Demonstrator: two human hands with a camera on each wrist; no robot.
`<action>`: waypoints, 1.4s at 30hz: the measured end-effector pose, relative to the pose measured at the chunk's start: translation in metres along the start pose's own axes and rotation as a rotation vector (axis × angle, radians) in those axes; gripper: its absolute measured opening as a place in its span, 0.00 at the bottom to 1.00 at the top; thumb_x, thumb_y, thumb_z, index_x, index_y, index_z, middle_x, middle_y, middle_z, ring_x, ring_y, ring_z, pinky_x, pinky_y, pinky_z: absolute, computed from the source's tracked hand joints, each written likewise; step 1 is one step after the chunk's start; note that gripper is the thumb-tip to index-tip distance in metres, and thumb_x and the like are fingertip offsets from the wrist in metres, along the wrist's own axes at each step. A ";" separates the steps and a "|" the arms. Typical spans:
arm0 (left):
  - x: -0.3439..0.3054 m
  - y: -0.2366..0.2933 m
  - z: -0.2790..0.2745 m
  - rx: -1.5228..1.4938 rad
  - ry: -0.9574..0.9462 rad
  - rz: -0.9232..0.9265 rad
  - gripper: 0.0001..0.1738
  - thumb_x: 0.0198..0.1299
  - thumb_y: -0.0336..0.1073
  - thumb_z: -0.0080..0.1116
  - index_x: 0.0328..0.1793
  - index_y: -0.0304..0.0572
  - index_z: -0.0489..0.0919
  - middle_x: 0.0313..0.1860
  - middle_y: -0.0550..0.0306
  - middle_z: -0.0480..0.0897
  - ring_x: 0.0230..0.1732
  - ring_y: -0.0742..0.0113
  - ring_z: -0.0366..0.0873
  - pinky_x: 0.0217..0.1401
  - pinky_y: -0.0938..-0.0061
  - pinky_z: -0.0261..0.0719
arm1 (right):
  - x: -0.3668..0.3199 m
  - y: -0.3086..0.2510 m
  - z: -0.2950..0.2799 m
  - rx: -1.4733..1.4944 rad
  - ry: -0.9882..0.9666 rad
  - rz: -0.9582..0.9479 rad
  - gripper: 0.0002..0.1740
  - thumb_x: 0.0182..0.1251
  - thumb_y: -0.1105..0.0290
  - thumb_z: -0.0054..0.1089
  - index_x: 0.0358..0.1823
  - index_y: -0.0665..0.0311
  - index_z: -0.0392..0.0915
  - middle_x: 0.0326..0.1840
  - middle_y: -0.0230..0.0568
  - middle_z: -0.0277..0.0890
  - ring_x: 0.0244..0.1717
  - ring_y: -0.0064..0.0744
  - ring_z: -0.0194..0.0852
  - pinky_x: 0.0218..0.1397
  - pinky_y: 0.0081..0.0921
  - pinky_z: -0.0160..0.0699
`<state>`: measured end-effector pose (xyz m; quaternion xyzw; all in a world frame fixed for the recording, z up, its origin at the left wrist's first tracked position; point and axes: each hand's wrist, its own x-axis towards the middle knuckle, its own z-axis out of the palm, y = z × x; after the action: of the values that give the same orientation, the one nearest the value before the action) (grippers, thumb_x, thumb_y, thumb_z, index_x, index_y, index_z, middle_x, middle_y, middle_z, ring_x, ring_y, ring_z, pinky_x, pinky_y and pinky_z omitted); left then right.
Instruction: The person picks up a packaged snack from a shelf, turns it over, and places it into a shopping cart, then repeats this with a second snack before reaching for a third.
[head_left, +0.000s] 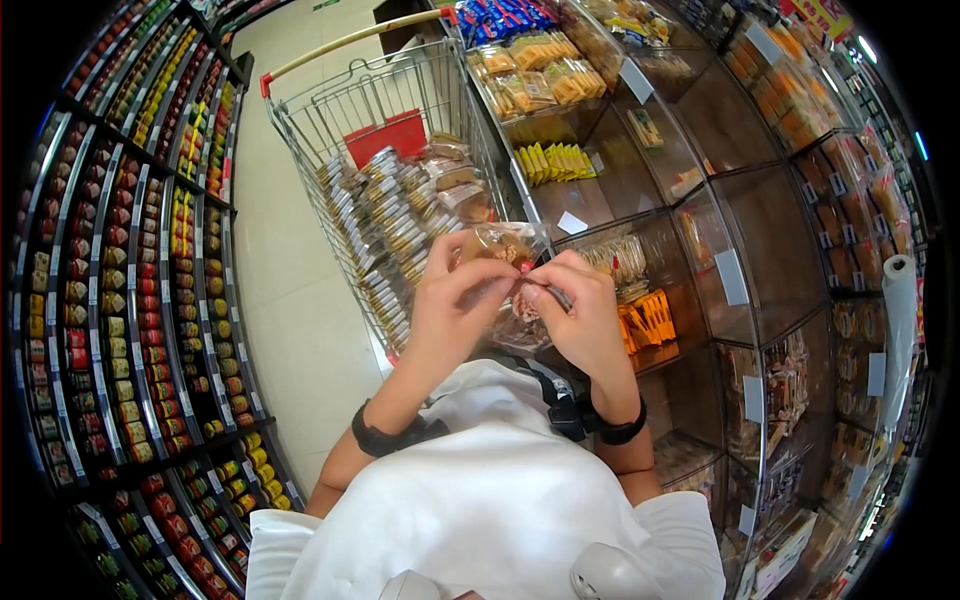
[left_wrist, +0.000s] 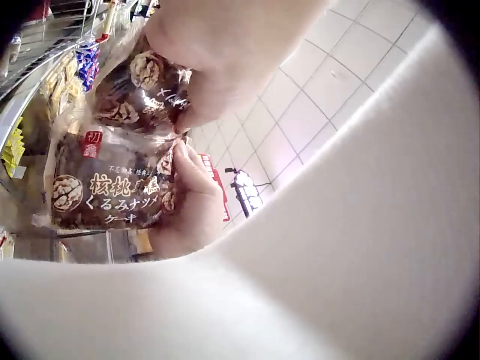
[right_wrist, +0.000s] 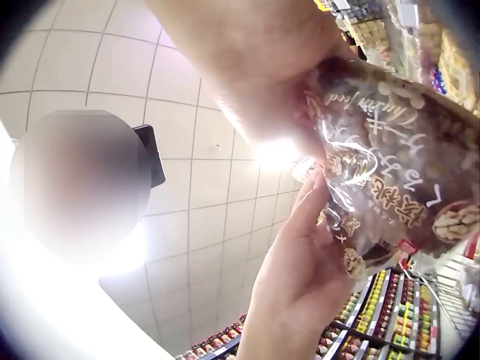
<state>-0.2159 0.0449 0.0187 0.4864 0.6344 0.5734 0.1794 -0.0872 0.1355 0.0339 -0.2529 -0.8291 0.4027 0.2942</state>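
Your left hand (head_left: 450, 300) and right hand (head_left: 585, 308), close together, pinch walnut-printed packaging (head_left: 503, 242) at 12 o'clock, seemingly to steady its film between fingertips | cart (head_left: 388, 138) at 11 o'clock | shelf bins (head_left: 762, 230) at 2 o'clock

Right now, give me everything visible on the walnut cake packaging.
The walnut cake packaging is glossy, crinkled clear film over dark brown contents, printed with walnuts, pale Chinese and Japanese lettering and a small red label. Two printed sections show; joined or separate, sealed or open, I can't tell. It's held up before the white shirt, pinched by the left hand and right hand.
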 end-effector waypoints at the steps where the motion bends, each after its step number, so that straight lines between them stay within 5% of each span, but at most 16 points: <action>1: -0.001 0.003 0.000 0.000 0.003 -0.031 0.07 0.47 0.29 0.60 0.35 0.43 0.80 0.45 0.52 0.70 0.46 0.60 0.70 0.49 0.73 0.67 | 0.000 0.000 0.000 -0.007 0.005 0.003 0.06 0.50 0.74 0.57 0.29 0.69 0.77 0.25 0.45 0.70 0.28 0.39 0.71 0.31 0.28 0.68; 5: -0.001 0.003 -0.002 0.006 -0.010 -0.039 0.08 0.46 0.30 0.62 0.34 0.42 0.80 0.45 0.52 0.71 0.49 0.58 0.69 0.52 0.70 0.65 | 0.000 -0.001 0.000 0.044 0.006 0.044 0.06 0.51 0.75 0.58 0.31 0.69 0.77 0.26 0.44 0.71 0.30 0.38 0.71 0.32 0.26 0.69; 8: 0.002 0.002 -0.006 0.159 -0.023 0.060 0.09 0.42 0.32 0.65 0.33 0.42 0.80 0.46 0.48 0.71 0.46 0.55 0.73 0.43 0.69 0.72 | 0.000 0.000 0.002 0.066 0.032 0.001 0.07 0.51 0.77 0.58 0.33 0.69 0.77 0.27 0.43 0.71 0.30 0.35 0.72 0.32 0.23 0.70; 10: 0.000 0.003 -0.005 0.124 -0.010 -0.004 0.10 0.41 0.32 0.65 0.33 0.42 0.81 0.45 0.50 0.71 0.48 0.57 0.70 0.49 0.70 0.68 | 0.001 -0.002 0.001 0.033 0.046 -0.050 0.08 0.50 0.78 0.59 0.34 0.69 0.77 0.27 0.42 0.72 0.30 0.32 0.73 0.31 0.22 0.70; 16: -0.001 0.000 -0.005 0.081 -0.043 -0.087 0.10 0.43 0.32 0.65 0.33 0.42 0.81 0.45 0.52 0.71 0.46 0.61 0.70 0.49 0.72 0.67 | -0.002 -0.006 0.005 0.299 0.104 0.207 0.06 0.49 0.81 0.60 0.31 0.72 0.76 0.27 0.37 0.72 0.26 0.22 0.74 0.28 0.16 0.72; 22: -0.002 0.000 -0.002 0.013 -0.076 -0.119 0.08 0.44 0.33 0.64 0.33 0.41 0.81 0.45 0.53 0.71 0.45 0.62 0.70 0.46 0.73 0.68 | -0.004 0.009 0.005 0.446 0.025 0.191 0.05 0.50 0.81 0.59 0.29 0.73 0.74 0.28 0.37 0.71 0.27 0.20 0.74 0.28 0.14 0.72; 42: -0.005 -0.005 0.003 0.020 0.005 -0.081 0.08 0.43 0.30 0.63 0.31 0.37 0.79 0.44 0.51 0.71 0.46 0.61 0.69 0.48 0.74 0.67 | 0.001 -0.005 0.005 0.000 0.004 -0.058 0.03 0.53 0.79 0.52 0.29 0.69 0.68 0.27 0.46 0.66 0.27 0.46 0.69 0.30 0.32 0.68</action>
<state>-0.2131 0.0430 0.0119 0.4604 0.6599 0.5605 0.1960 -0.0925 0.1308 0.0356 -0.2294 -0.8354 0.3935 0.3075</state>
